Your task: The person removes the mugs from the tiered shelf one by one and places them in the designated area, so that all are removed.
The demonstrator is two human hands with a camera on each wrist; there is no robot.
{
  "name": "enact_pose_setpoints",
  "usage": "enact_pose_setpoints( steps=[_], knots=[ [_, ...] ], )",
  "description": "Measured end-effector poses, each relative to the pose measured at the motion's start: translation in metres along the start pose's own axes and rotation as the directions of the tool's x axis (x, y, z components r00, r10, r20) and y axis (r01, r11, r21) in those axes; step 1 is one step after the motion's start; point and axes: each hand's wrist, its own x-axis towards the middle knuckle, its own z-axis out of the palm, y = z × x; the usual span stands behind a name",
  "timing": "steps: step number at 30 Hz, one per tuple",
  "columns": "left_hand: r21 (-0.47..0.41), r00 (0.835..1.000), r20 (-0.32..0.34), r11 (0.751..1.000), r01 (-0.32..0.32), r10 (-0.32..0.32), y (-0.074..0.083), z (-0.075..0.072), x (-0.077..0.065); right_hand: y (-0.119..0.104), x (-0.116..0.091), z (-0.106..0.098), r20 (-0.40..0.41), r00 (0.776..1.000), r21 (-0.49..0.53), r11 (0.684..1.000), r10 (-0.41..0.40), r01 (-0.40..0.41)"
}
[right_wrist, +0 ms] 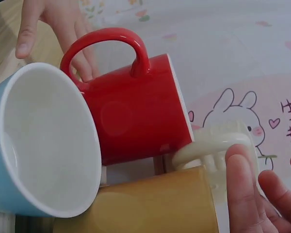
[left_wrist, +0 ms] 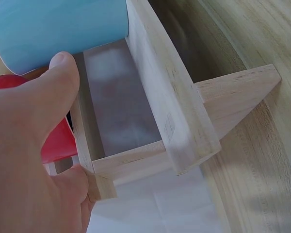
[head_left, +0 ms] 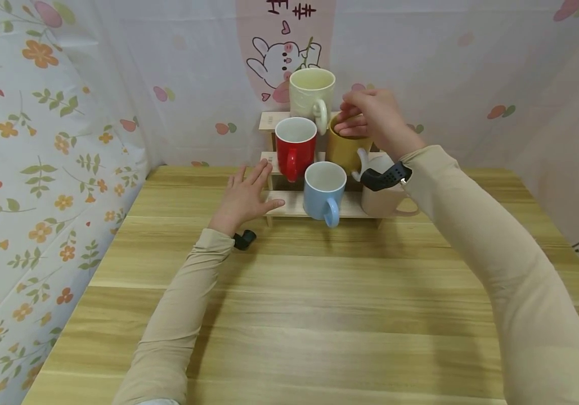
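Observation:
My left hand (head_left: pixel 243 199), fingers spread, is at the left end of a stepped wooden rack (head_left: pixel 286 203). Its thumb points toward a light blue mug (head_left: pixel 322 194) on the lowest step; the left wrist view does not settle whether they touch. My right hand (head_left: pixel 377 121) hovers at the rim of a mustard mug (head_left: pixel 345 154) on the middle step, its fingers loosely bent. In the right wrist view those fingers are apart, close to the handle of a pale green mug (head_left: pixel 306 93) on the top step. A red mug (head_left: pixel 289 146) stands beside the mustard one.
A pale pinkish mug (head_left: pixel 382 199) sits at the lowest step's right end, partly behind the right wrist strap (head_left: pixel 385 177). The rack stands toward the back of a wooden table (head_left: pixel 340 315). Behind it hangs a printed cloth (head_left: pixel 183 67) with a rabbit drawing.

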Motion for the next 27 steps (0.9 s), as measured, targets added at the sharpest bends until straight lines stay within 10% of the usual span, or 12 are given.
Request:
enact_pose_setpoints(
  steps=[27],
  knots=[
    [-0.014,1.000,-0.008,1.000,-0.004,0.004,-0.002,0.003,0.003,-0.004,0.016,0.036,0.074,0.988,-0.144,0.982,0.135,-0.123]
  ],
)
